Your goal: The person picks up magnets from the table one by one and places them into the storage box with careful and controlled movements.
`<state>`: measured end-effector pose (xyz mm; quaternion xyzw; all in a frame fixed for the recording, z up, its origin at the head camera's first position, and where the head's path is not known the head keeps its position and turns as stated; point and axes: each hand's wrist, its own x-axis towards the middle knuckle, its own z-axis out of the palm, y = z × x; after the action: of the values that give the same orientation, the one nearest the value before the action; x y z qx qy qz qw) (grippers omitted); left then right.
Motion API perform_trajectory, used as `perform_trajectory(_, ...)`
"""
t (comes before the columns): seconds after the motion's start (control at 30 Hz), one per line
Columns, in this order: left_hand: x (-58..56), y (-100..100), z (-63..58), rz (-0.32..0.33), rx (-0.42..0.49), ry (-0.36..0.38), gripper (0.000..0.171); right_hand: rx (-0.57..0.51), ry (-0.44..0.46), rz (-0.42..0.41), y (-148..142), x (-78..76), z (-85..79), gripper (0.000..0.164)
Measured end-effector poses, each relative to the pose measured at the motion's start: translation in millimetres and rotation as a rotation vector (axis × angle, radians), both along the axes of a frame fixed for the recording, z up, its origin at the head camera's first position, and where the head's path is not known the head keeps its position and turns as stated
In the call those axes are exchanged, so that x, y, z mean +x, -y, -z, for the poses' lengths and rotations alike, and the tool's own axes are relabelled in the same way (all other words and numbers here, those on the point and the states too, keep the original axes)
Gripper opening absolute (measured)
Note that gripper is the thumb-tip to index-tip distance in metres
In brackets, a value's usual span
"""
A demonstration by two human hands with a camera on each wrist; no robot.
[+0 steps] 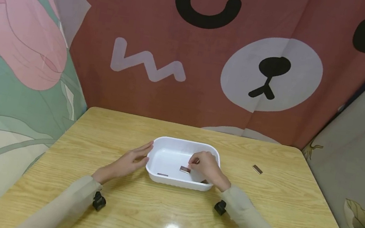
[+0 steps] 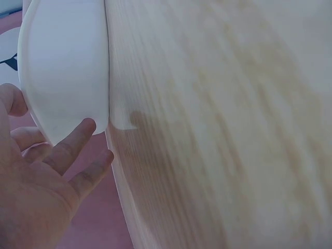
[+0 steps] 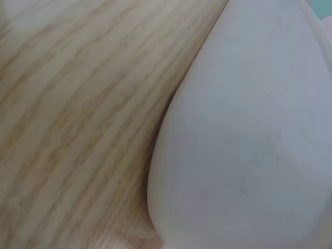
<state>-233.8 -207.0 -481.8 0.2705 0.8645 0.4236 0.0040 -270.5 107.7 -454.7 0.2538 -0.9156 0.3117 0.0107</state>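
Observation:
A white plastic tub [image 1: 169, 153] stands on the wooden table. My left hand [image 1: 129, 162] rests with straight, spread fingers against the tub's left end; in the left wrist view the fingertips [image 2: 85, 126] lie along its outer wall. Over the right side of the tub, my right hand [image 1: 207, 167] reaches in and pinches a small brown piece [image 1: 197, 161], mostly covered by the fingers. Just left of those fingertips, a small brown rectangular piece with a pale edge [image 1: 185, 170] lies on the tub's floor. The right wrist view shows only the tub's outer wall [image 3: 233, 145] and table.
Another brown rectangular piece [image 1: 257, 169] lies on the table [image 1: 261, 206] to the right of the tub. Inside the tub, one more brown piece [image 1: 162, 174] shows by the near wall. A printed curtain [image 1: 190, 107] hangs behind the table's far edge.

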Motion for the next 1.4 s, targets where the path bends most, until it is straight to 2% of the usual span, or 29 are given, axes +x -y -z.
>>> perform_trajectory(0.3, 0.4, 0, -0.8, 0.010, 0.005, 0.001, 0.052, -0.011, -0.028, -0.036, -5, 0.2, -1.9, 0.009)
perform_trajectory(0.67, -0.2, 1, -0.7, 0.004, 0.001, 0.005, 0.053, 0.011, -0.045, -0.039, -10, -1.6, -5.4, 0.006)
perform_trajectory(0.93, -0.6, 0, 0.2, 0.002, 0.007, -0.013, 0.053, 0.006, -0.053, -0.020, -15, -3.7, -7.1, 0.007)
perform_trajectory(1.17, -0.1, -1, -0.1, 0.007, 0.017, -0.006, 0.053, -0.009, -0.020, 0.008, -22, -3.8, -10.9, 0.004)
perform_trajectory(1.4, -0.1, -1, -0.1, 0.011, 0.014, 0.004, 0.053, -0.021, -0.028, 0.015, -27, -3.7, -15.1, 0.004)
